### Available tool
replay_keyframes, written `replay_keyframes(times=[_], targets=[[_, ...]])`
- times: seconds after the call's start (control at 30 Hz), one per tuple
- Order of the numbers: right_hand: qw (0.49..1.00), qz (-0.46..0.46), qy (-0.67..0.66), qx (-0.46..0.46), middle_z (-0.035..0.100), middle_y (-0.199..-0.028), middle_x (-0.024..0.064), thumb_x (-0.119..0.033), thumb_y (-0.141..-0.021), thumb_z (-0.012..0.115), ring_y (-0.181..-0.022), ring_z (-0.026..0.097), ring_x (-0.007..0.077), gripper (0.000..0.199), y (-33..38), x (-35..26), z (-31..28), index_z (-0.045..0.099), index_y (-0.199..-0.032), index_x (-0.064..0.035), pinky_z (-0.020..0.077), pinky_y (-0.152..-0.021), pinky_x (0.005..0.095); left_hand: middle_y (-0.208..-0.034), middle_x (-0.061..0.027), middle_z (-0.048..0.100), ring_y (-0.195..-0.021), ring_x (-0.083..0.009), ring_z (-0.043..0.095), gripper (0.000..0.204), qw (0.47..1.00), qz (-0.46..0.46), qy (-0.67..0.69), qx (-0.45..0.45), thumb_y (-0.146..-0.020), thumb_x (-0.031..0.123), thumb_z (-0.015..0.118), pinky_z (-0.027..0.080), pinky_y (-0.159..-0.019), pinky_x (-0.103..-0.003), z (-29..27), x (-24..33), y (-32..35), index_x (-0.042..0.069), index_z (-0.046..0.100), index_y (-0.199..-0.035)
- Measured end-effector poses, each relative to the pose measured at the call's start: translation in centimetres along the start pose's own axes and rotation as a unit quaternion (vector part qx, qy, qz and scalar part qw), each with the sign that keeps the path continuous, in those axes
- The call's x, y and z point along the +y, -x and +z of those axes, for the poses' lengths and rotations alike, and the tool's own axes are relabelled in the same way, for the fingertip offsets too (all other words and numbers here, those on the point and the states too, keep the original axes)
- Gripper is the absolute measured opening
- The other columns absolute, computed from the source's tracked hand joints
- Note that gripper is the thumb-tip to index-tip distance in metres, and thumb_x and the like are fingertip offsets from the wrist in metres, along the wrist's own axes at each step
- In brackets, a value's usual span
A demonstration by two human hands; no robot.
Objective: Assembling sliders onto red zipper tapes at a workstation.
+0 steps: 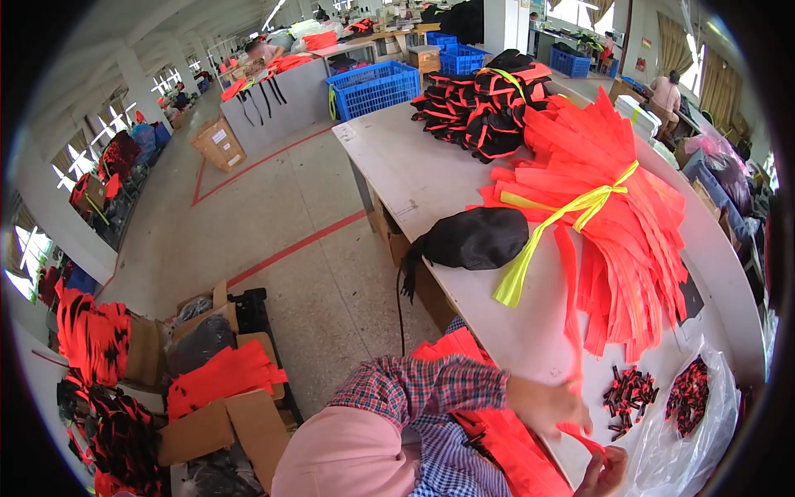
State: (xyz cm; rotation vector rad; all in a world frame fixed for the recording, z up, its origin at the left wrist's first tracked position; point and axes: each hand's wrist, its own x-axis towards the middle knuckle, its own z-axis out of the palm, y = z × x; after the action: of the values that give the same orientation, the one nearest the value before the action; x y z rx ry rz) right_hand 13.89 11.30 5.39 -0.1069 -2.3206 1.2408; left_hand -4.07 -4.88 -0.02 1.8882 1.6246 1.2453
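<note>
My left hand reaches across the near table edge from a plaid sleeve, its fingers curled over a red fabric strip. Close to it, at the bottom, my right hand pinches the strip's near end. The strip seems to run up to a big fanned bundle of red strips, tied with a yellow-green band. More red strips lie over my lap at the table edge. Beside my hands are a pile of small black-and-red pieces and a clear plastic bag with more such pieces.
A black cloth bundle rests at the table's left edge. Behind it sits a tied stack of black-and-red pieces. Open cardboard boxes and red strip piles stand left on the floor. Farther off is a blue crate.
</note>
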Motion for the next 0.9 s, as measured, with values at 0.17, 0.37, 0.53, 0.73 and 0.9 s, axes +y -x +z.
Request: replay_keyframes(times=[0.17, 0.37, 0.53, 0.73, 0.9], targets=[[0.998, 0.027, 0.015, -0.055, 0.062, -0.091, 0.0081, -0.008, -0.097, 0.064, -0.085, 0.058, 0.0172, 0.011, -0.4, 0.7, 0.7, 0.060, -0.099, 0.0017, 0.0488, -0.078, 0.0294, -0.112, -0.0131, 0.065, -0.108, -0.0315, 0.061, 0.027, 0.981, -0.043, 0.106, 0.156, -0.094, 0.015, 0.062, 0.046, -0.091, -0.048, 1.0, 5.6, -0.4, 0.000, 0.060, -0.116], [0.993, 0.068, -0.036, -0.089, 0.063, -0.093, 0.0084, -0.011, -0.102, 0.057, -0.084, 0.058, 0.0145, 0.015, -0.5, -0.1, 1.5, 0.059, -0.106, 0.0027, 0.0490, -0.077, 0.0278, -0.090, -0.0154, 0.066, -0.085, -0.0327, 0.064, 0.019, 0.966, -0.083, 0.096, 0.224, -0.096, 0.016, 0.061, 0.050, -0.075, -0.042, 1.5, 5.7, -0.4, -0.003, 0.065, -0.099], [0.990, 0.099, -0.032, -0.091, 0.062, -0.093, 0.0083, -0.015, -0.103, 0.055, -0.084, 0.059, 0.0151, 0.017, -0.1, -0.6, 1.6, 0.059, -0.103, 0.0019, 0.0489, -0.078, 0.0282, -0.087, -0.0144, 0.066, -0.084, -0.0311, 0.064, 0.018, 0.958, -0.091, 0.108, 0.248, -0.093, 0.016, 0.065, 0.050, -0.071, -0.040, 2.3, 5.2, -0.2, -0.002, 0.064, -0.094], [0.983, 0.121, -0.118, -0.074, 0.062, -0.090, 0.0085, -0.017, -0.104, 0.053, -0.080, 0.058, 0.0148, 0.019, 0.7, 0.9, 2.2, 0.058, -0.099, 0.0003, 0.0482, -0.076, 0.0296, -0.088, -0.0085, 0.061, -0.079, -0.0233, 0.064, 0.012, 0.965, -0.022, -0.135, 0.226, -0.092, 0.013, 0.063, 0.051, -0.064, -0.034, 3.3, 4.7, -0.3, 0.002, 0.063, -0.098], [0.885, 0.261, -0.381, 0.057, 0.055, -0.080, -0.0017, -0.009, -0.099, 0.051, -0.073, 0.049, 0.0068, 0.014, 1.6, 3.1, 5.3, 0.054, -0.086, -0.0054, 0.0440, -0.068, 0.0239, -0.085, -0.0034, 0.057, -0.073, -0.0179, 0.061, 0.029, 0.907, 0.129, -0.313, 0.250, -0.078, 0.013, 0.066, 0.049, -0.059, -0.032, 3.6, 2.4, -0.1, 0.001, 0.065, -0.104]])
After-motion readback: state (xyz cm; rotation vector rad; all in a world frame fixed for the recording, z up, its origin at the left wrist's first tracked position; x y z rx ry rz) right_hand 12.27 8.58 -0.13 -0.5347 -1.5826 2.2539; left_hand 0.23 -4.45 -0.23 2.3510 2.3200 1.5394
